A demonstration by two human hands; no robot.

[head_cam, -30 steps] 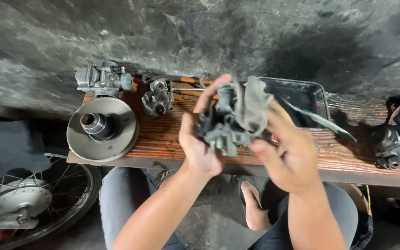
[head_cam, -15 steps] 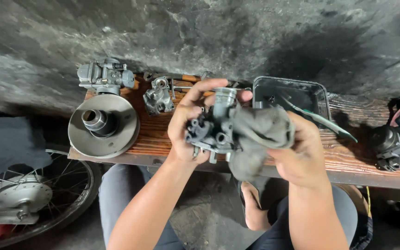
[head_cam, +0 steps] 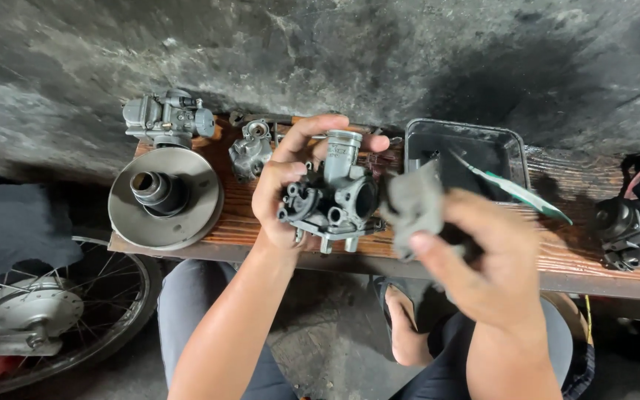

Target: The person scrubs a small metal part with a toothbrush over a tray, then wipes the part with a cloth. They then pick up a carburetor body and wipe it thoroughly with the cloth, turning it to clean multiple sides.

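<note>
Comparing with a second ago: the grey rag (head_cam: 414, 207) had been draped right over the carburetor (head_cam: 332, 198) – at this point it was pulled off to the right, so the metal body showed bare.
What that meant: my guess, one wiping pass was done and the part was up for a look.
Left hand (head_cam: 284, 194): wrapped around the carburetor's left side, thumb and fingers pinching it near the top, holding it above the wooden bench (head_cam: 238, 222).
Right hand (head_cam: 483, 259): blurred mid-move, fingers closed on the rag, just beside the carb but off it.
Which way it pointed: long axis roughly upright – cylindrical top toward the wall, round bore facing right toward the rag.
Around it: pulley disc (head_cam: 164, 198) and second carburetor (head_cam: 166, 118) to the left, black tray (head_cam: 516, 148) to the right.
</note>
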